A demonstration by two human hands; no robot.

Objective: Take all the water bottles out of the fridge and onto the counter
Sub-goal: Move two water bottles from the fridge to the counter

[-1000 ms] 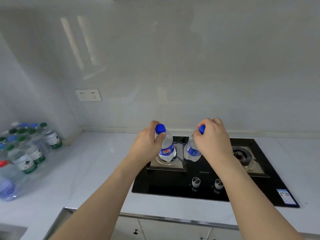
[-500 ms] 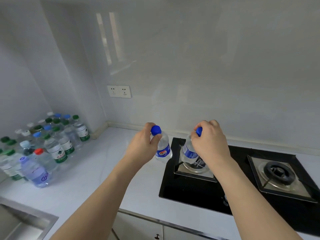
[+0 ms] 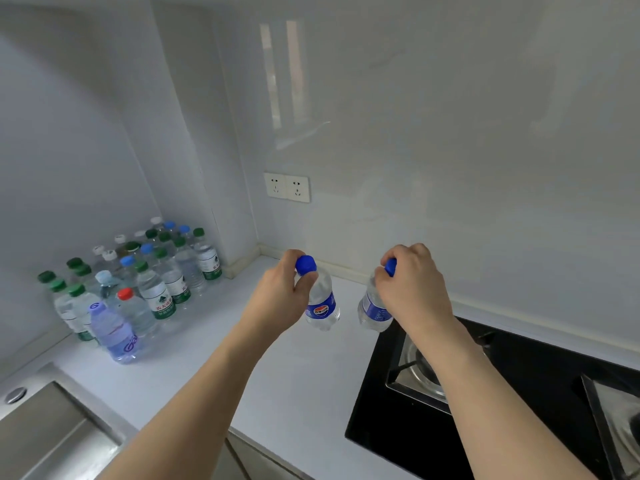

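I hold two small clear water bottles with blue caps and blue labels above the white counter (image 3: 194, 372). My left hand (image 3: 280, 296) grips the neck of the left bottle (image 3: 323, 308), which hangs clear of the counter. My right hand (image 3: 414, 289) is closed around the top of the right bottle (image 3: 372, 311), near the stove's left edge. A cluster of several water bottles (image 3: 138, 282) with green, blue, white and red caps stands in the counter's far left corner. The fridge is out of sight.
A black gas stove (image 3: 398, 420) with steel burners fills the right side. A steel sink (image 3: 45, 431) lies at the lower left. A double wall socket (image 3: 286, 187) sits on the back wall. Bare counter lies between the bottle cluster and the stove.
Both hands have carried their bottles leftwards, from over the stove's burner to over the counter at the stove's left edge. The view has turned left, showing more of the bottle cluster and the sink.
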